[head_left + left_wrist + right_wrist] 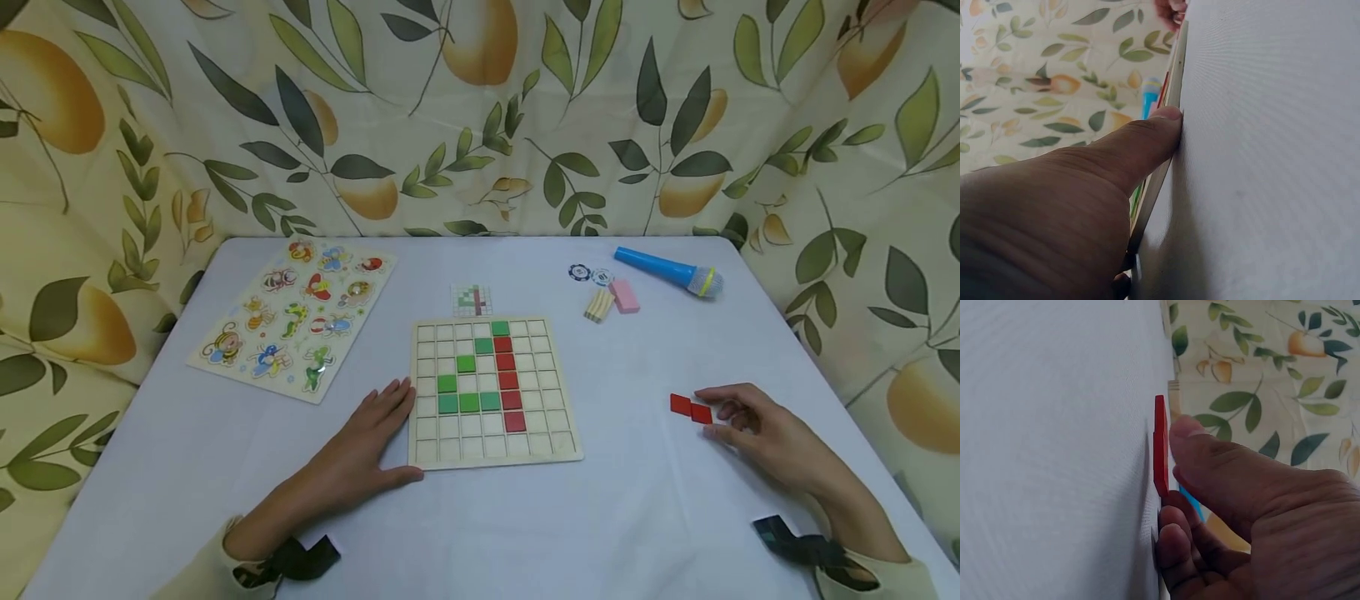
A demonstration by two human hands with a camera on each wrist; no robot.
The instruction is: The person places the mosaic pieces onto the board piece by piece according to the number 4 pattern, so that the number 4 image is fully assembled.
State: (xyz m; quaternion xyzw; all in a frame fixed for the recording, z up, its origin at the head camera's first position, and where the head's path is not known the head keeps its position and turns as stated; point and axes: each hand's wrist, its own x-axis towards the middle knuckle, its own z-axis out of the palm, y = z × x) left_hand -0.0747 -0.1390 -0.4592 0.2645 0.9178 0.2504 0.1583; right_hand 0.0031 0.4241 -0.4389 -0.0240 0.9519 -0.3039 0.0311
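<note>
Right now the square wooden grid board [495, 392] sits at the middle of the tabletop [525, 517], and its cells hold a column of red square tiles [508, 382] beside a bent run of green square tiles [467, 392]; the other cells stand bare. Your left hand [367, 454] lies flat on the cloth against the board's left edge, fingers straight, with the thumb [1147, 140] pressed to the board's rim and nothing gripped. Your right hand [757, 429] rests near the right edge of the tabletop, fingers curled, its fingertips [1179, 434] touching the two loose red square tiles [691, 407] that lie flat on the cloth, well apart from the board. Whether those fingers pinch a tile or only touch it, you cannot tell. Toward the far left corner lies a wooden insect puzzle board [296, 312]. Toward the far right edge lie a blue toy microphone [667, 270], a pink block [624, 296] and two poker chips [589, 273].
</note>
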